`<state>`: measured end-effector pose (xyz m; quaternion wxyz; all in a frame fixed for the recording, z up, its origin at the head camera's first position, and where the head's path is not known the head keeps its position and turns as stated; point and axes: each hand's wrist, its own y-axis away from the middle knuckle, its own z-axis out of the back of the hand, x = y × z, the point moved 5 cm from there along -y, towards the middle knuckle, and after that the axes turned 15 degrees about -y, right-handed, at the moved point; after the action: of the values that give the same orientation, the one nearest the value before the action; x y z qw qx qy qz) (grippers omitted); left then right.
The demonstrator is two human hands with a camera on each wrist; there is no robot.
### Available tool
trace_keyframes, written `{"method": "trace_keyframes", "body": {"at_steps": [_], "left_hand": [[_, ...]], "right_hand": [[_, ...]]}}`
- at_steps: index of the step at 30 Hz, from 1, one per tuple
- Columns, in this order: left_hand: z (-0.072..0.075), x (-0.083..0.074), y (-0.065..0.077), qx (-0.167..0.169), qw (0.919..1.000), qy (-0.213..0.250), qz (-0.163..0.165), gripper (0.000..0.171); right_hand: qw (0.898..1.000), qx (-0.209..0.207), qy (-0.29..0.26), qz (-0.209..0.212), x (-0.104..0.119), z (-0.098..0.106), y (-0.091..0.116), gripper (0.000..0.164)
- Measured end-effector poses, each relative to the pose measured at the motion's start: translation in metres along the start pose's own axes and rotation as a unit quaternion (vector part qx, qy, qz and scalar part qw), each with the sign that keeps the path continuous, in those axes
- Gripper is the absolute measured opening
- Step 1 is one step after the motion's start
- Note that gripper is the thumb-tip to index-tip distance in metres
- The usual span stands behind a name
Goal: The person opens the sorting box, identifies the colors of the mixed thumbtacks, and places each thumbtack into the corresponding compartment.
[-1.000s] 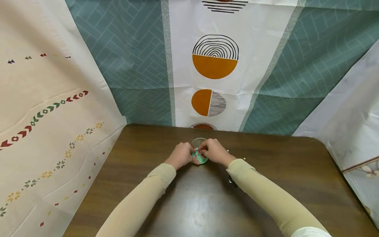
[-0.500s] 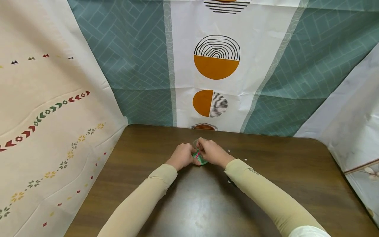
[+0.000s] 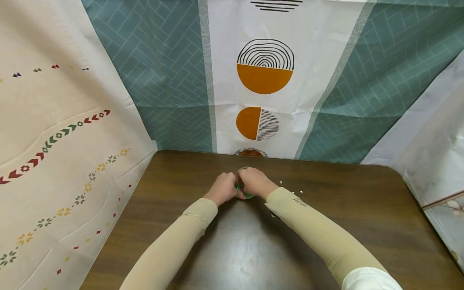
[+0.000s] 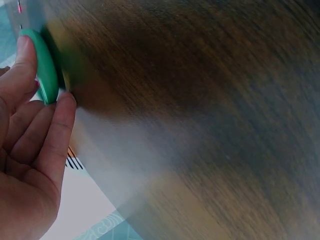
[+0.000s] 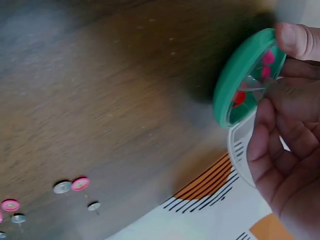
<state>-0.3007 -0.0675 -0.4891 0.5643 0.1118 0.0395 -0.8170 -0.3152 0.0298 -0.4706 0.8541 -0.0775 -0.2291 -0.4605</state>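
A small round green case (image 5: 222, 95) with a clear lid (image 5: 231, 150) folded back stands tilted on its edge at the far middle of the table. Pink and red pieces (image 5: 267, 59) lie inside it. My left hand (image 3: 224, 187) grips the case's rim, its thumb (image 4: 25, 55) on the green edge and fingers beneath. Over the case's open face is my right hand (image 3: 255, 181), fingers curled and tips together by a clear part inside. I cannot tell what those fingertips hold. In the head view the hands hide most of the case.
On the table (image 3: 326, 213), right of the hands, several round-headed tacks lie loose, among them a pink one (image 5: 80, 183) and a whitish one (image 5: 62, 187). A patterned curtain (image 3: 181, 80) hangs along the table's back edge, with a cream cloth (image 3: 72, 161) at the left.
My right hand has shifted slightly left and turned over the case, covering the lid and most of the inside. The left hand keeps its grip. More of the loose tacks show beside the right sleeve.
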Motion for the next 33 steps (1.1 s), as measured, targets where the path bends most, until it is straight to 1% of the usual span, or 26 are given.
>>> {"method": "trace_keyframes", "body": {"at_steps": [3,6,8,11,14,17,19,22,24,27,30,33], "left_hand": [[-0.002,-0.001,-0.002,0.001,1.0,0.0,0.0,0.03],[-0.002,-0.003,-0.003,0.002,1.0,0.003,0.0,0.028],[-0.002,-0.004,-0.003,0.003,1.0,0.006,-0.001,0.028],[-0.001,-0.006,-0.003,0.006,1.0,0.006,-0.003,0.028],[0.001,-0.006,-0.003,0.005,1.0,0.003,-0.001,0.03],[0.001,-0.005,-0.004,0.002,1.0,-0.007,0.006,0.042],[0.0,-0.004,-0.005,-0.001,0.9999,-0.016,0.002,0.051],[-0.002,-0.003,-0.005,-0.004,0.9995,-0.029,-0.006,0.057],[-0.003,-0.002,-0.005,-0.008,0.9993,-0.034,-0.009,0.058],[-0.004,0.0,-0.005,-0.009,0.9993,-0.035,-0.004,0.059],[-0.005,0.001,-0.005,-0.008,0.9994,-0.034,-0.001,0.059],[-0.005,0.0,-0.005,-0.007,0.9995,-0.031,-0.001,0.059]], "right_hand": [[1.0,0.005,0.016,-0.016,0.0,0.001,-0.002,0.016],[1.0,0.003,0.01,-0.017,-0.002,0.002,-0.001,0.013],[1.0,-0.005,-0.011,-0.004,-0.004,0.004,0.002,0.014],[0.997,-0.034,-0.055,0.029,-0.007,0.01,0.009,0.019],[0.993,-0.063,-0.093,0.046,-0.008,0.022,0.019,0.019],[0.988,-0.085,-0.121,0.045,-0.008,0.037,0.028,0.018],[0.984,-0.101,-0.138,0.04,-0.011,0.049,0.035,0.018],[0.979,-0.129,-0.154,0.041,-0.018,0.065,0.046,0.015],[0.975,-0.142,-0.165,0.034,-0.026,0.074,0.052,0.012],[0.973,-0.151,-0.176,0.018,-0.043,0.082,0.061,0.008],[0.974,-0.147,-0.173,-0.01,-0.061,0.083,0.071,0.009],[0.977,-0.132,-0.164,-0.037,-0.076,0.079,0.081,0.011]]}}
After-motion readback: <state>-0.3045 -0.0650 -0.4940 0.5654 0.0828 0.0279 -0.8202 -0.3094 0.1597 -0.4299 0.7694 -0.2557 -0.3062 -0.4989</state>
